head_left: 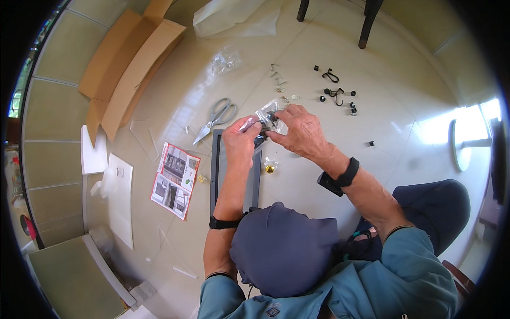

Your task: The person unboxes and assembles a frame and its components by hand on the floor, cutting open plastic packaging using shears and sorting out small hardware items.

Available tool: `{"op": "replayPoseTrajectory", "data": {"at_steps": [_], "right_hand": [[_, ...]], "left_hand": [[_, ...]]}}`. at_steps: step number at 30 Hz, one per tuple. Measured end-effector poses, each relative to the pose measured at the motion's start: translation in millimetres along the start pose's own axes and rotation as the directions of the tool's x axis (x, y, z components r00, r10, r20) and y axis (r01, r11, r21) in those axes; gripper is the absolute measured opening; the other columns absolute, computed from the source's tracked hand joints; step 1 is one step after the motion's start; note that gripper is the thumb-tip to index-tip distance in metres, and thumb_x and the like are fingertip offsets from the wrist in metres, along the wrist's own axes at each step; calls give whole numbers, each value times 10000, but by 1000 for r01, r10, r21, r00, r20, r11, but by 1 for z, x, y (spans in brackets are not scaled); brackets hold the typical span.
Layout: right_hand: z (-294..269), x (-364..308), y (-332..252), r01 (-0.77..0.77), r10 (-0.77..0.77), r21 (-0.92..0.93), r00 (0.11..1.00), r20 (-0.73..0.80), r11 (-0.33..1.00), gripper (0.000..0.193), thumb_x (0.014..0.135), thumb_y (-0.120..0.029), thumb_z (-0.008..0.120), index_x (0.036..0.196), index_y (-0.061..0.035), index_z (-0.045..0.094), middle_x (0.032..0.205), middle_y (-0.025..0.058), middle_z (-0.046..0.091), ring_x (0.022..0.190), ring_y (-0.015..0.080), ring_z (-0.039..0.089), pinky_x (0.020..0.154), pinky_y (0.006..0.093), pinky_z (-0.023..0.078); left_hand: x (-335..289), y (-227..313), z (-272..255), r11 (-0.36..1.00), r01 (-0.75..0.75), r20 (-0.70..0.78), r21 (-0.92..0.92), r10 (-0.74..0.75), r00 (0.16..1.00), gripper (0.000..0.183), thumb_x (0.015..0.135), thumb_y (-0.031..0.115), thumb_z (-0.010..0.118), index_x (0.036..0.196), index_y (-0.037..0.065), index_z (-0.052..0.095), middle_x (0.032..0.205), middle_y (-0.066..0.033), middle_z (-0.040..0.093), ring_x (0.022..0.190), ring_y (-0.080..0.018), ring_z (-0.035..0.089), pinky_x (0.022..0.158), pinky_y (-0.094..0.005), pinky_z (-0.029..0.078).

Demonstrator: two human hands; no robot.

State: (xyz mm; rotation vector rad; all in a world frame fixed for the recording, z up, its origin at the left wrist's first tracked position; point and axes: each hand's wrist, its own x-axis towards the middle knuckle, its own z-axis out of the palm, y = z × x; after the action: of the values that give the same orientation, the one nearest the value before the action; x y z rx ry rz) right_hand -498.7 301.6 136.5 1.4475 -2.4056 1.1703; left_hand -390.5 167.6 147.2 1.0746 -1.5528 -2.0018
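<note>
A clear plastic bag [264,113] with small dark parts in it is held up between my two hands, over the floor. My left hand [240,142] is closed on its left side, thumb on top. My right hand [302,130] has thumb and fingers bent round the other side of the bag, at the dark parts; what exactly the fingertips pinch is partly hidden. Under my left forearm lies a long grey frame-like panel [215,175]. Grey-handled scissors [217,118] lie open just left of the bag. Right of the panel sits a small bag with a yellow piece [270,168].
Black hooks [330,76] and small black caps [353,105] lie scattered at the right. Thin metal clips [278,77] are beyond the bag. A printed leaflet [175,179], white boards [120,199] and an opened cardboard box [130,69] are at the left. Dark furniture legs [370,24] stand far right.
</note>
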Motion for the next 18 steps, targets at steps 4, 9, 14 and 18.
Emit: {"op": "replayPoseTrajectory", "data": {"at_steps": [4, 9, 14, 18], "right_hand": [[1, -1, -2, -114, 112, 28, 992, 62, 993, 213, 818, -251, 671, 849, -41, 698, 779, 128, 645, 780, 336, 644, 688, 423, 533], [7, -9, 7, -106, 106, -10, 968, 229, 994, 167, 814, -173, 627, 721, -34, 631, 721, 157, 637, 721, 353, 640, 654, 448, 515], [6, -11, 2, -105, 107, -19, 975, 192, 994, 127, 799, -151, 635, 743, -40, 612, 739, 137, 635, 731, 338, 640, 633, 445, 507], [-9, -2, 6, 222, -225, -151, 974, -4, 963, 130, 745, -95, 643, 865, -53, 613, 850, 66, 603, 819, 267, 611, 662, 386, 506]], "left_hand": [[-7, -10, 7, 978, -98, 56, 182, 90, 994, 194, 860, 24, 677, 1036, -51, 706, 874, -53, 705, 761, -122, 627, 704, -246, 499], [-17, -17, 19, 849, -214, 89, 483, 196, 977, 196, 896, 75, 675, 1049, -43, 708, 819, -33, 707, 730, -95, 611, 687, -233, 492], [-20, -25, 17, 875, -210, 43, 437, 213, 976, 272, 886, 82, 694, 1122, -51, 679, 943, -71, 717, 830, -115, 636, 742, -264, 517], [-25, -12, 17, 972, -223, 120, 78, 213, 970, 357, 893, 65, 671, 1212, -84, 611, 1058, -107, 699, 927, -153, 654, 819, -298, 528]]}}
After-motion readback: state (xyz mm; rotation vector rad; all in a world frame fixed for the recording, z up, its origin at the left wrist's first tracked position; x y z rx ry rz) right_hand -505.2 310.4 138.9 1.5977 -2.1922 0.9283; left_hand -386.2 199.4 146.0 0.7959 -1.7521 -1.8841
